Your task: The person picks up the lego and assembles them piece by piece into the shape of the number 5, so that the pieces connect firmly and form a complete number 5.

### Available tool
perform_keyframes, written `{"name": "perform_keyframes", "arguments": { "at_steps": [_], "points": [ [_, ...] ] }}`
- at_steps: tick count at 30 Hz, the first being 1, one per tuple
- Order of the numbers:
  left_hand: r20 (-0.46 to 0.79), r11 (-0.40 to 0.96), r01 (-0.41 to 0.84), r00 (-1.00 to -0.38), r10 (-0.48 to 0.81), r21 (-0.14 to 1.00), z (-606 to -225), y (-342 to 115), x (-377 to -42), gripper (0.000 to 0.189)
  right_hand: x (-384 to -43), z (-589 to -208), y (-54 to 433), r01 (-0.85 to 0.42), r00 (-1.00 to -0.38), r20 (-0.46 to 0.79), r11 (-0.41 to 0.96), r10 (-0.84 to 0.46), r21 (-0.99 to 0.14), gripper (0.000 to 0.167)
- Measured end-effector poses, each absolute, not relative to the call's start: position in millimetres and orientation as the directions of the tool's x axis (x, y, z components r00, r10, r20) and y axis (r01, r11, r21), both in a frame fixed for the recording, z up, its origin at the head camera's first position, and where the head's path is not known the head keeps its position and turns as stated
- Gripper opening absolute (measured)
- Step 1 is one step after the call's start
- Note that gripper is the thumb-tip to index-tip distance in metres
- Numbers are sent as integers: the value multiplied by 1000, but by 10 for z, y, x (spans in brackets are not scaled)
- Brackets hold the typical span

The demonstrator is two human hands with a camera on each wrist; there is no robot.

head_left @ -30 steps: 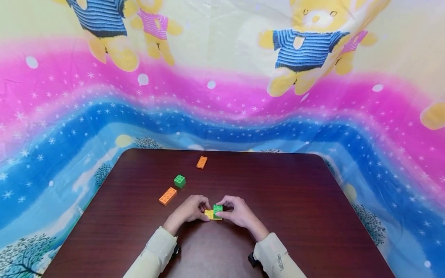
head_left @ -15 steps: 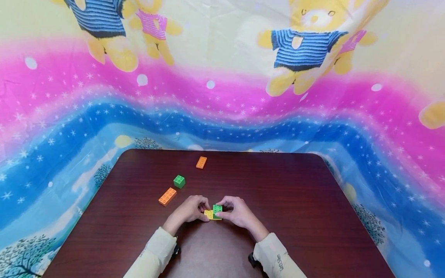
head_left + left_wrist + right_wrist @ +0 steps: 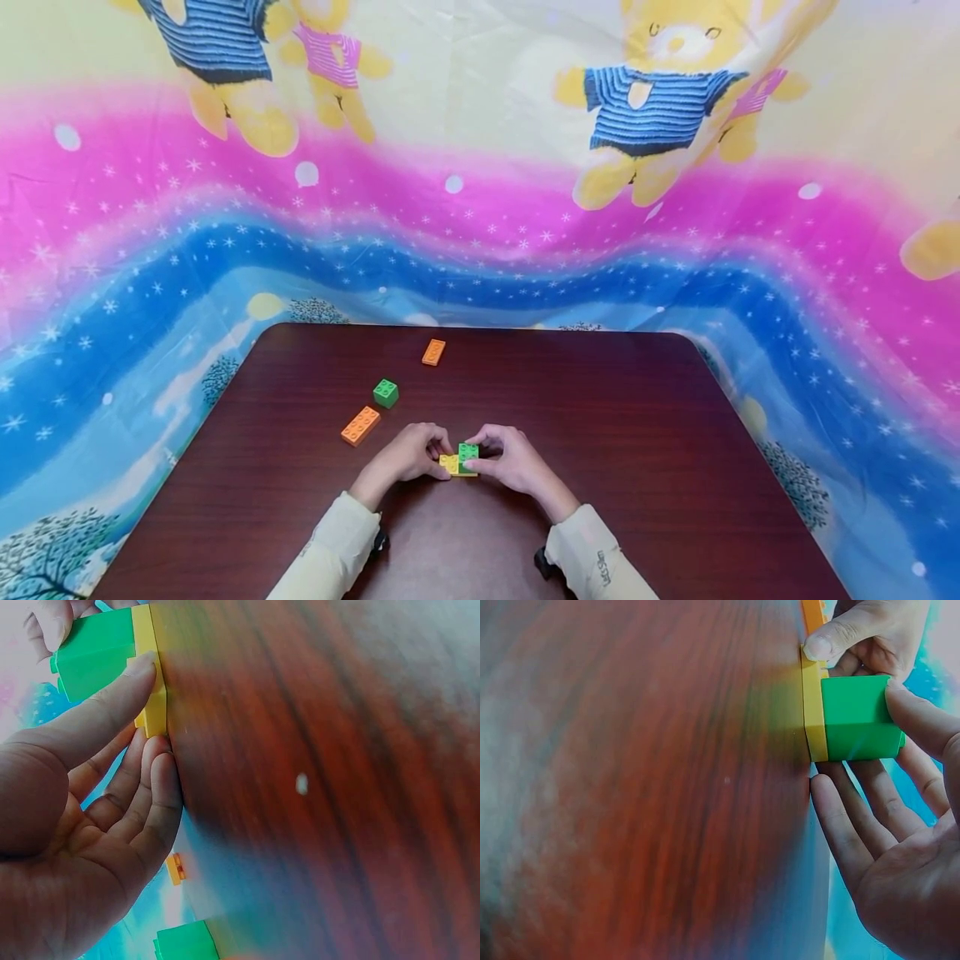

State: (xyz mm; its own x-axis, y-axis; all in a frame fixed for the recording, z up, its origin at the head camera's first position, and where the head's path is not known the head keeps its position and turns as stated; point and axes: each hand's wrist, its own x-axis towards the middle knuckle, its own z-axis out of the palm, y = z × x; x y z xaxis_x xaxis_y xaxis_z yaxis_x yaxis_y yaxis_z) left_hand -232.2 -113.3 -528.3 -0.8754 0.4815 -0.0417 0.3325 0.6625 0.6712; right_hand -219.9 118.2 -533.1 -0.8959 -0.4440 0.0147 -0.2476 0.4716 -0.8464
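Observation:
A flat yellow building brick (image 3: 448, 464) lies on the table in front of the person. On its right half stands a green building brick (image 3: 468, 452), studs up, flush against it in the right wrist view. The left hand (image 3: 408, 454) pinches the yellow brick's left end, thumb on the near side, as the left wrist view shows with the yellow edge (image 3: 155, 712) by the thumb. From the right, the right hand (image 3: 517, 461) grips the green brick (image 3: 859, 716) between thumb and fingers near its top.
To the left on the dark wooden table (image 3: 637, 433) lie an orange brick (image 3: 361, 426) and a smaller green brick (image 3: 386, 393). Farther back is a thin orange brick (image 3: 433, 352). A printed cloth (image 3: 465, 217) hangs behind the table's far edge.

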Motion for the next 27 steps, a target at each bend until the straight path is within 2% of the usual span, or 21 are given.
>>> {"name": "perform_keyframes", "arguments": {
  "at_steps": [27],
  "points": [
    [-46, 652, 331, -870, 490, 682, -5274, -1161, -2321, 28, -2205, -5326, 1182, -236, -897, 1, 476, -443, -847, 21]
  ]
}}
